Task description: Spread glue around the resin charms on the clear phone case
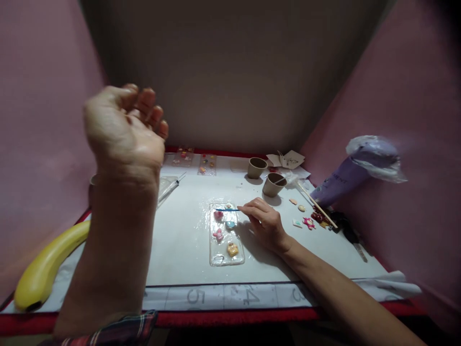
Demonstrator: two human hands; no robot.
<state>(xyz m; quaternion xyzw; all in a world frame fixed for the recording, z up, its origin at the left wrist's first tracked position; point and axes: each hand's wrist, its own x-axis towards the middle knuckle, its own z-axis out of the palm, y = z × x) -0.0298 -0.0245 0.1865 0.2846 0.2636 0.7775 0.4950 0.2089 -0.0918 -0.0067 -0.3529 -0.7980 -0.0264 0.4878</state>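
Empty left hand [124, 127] curls, upper left; the clear, rectangular plastic case [217, 249] lies lengthwise up-frame, left of my nearer right hand [264, 222], pinching a thin blue stick [226, 210].

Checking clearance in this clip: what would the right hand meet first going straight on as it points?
Probably the clear phone case, at its upper right edge; the right hand might instead pass just above it, since height is unclear.
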